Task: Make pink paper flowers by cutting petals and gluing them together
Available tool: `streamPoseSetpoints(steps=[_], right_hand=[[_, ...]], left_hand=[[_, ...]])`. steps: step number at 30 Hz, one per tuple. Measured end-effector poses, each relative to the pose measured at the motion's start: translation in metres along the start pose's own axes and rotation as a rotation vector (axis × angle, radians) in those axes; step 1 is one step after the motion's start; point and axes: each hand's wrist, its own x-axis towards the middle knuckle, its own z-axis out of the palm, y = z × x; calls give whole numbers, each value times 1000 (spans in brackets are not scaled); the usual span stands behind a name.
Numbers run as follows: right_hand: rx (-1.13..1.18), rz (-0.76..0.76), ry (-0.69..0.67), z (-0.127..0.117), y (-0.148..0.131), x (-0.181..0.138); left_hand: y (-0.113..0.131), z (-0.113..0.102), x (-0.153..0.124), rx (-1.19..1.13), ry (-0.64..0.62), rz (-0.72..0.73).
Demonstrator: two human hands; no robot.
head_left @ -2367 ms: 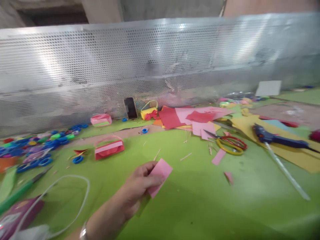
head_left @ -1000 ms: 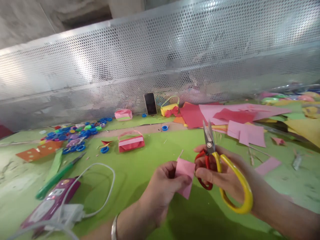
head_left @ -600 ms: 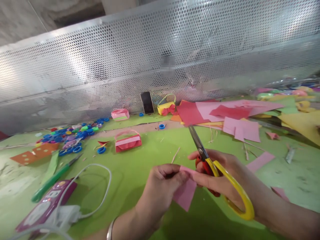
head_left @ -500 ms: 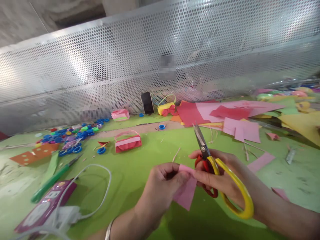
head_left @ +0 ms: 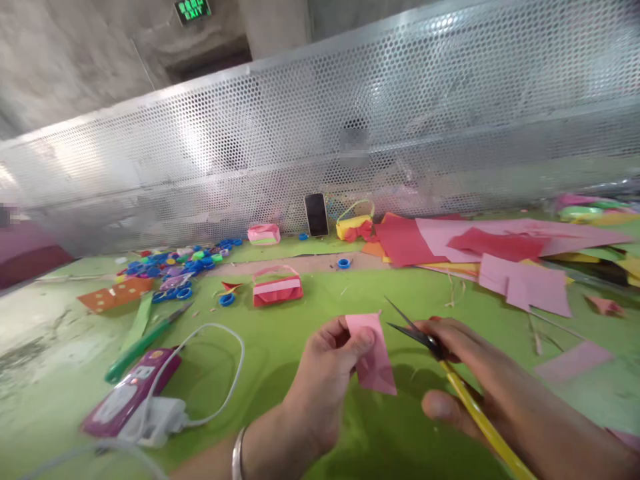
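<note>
Between thumb and fingers, my left hand pinches a small piece of pink paper, which hangs tilted above the green table. To its right, my right hand holds a pair of scissors with yellow and red handles. The blades stand slightly apart, their tips pointing up and left near the paper's right edge without touching it. Part of the handles is hidden by my right hand. Beyond my hands a small red paper handbag with a pink strip and handle rests on the table.
Sheets of red and pink paper lie at the back right. A phone leans at the back beside a yellow paper handbag. On the left are a green-handled tool, a purple power strip with a white cable, and several blue rings.
My right hand has let go of the pink paper and moved right. The scissors have turned and their blades have parted. My left hand keeps the paper. The view has shifted left.
</note>
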Motion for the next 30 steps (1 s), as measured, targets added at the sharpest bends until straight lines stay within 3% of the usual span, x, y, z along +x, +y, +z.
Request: streamPoseSetpoints(steps=[9, 18, 30], right_hand=[[105, 42, -104, 10, -22, 7], [112, 40, -49, 22, -19, 2], [236, 140, -178, 24, -11, -1]], left_hand=[[1, 11, -11, 29, -180, 46], [-4, 11, -12, -9, -158, -2], [-4, 10, -14, 44, -193, 12]])
